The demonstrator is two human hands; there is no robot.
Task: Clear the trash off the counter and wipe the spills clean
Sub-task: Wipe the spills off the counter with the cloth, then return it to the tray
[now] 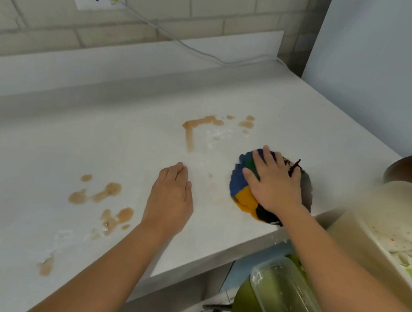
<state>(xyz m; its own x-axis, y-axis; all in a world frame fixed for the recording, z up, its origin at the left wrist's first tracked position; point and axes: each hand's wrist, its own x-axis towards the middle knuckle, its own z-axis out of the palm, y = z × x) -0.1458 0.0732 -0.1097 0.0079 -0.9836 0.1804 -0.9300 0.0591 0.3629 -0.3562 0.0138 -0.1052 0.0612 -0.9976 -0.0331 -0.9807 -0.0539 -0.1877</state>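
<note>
Right hand (274, 184) flat on multicoloured cloth (244, 186) at worktop (38, 151) near edge, grip wide; left hand (169, 198) relaxed, empty; careless sweep risks smearing brown spills (101, 196) off that edge.

Open counter (72, 140) left and behind, white cable (189, 46) along back edge, white bin (389, 217) crowding right end

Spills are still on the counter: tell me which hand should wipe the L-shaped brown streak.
Right. The right hand already presses flat on the multicoloured cloth, beside the L-shaped brown streak; the left hand holds nothing.
</note>
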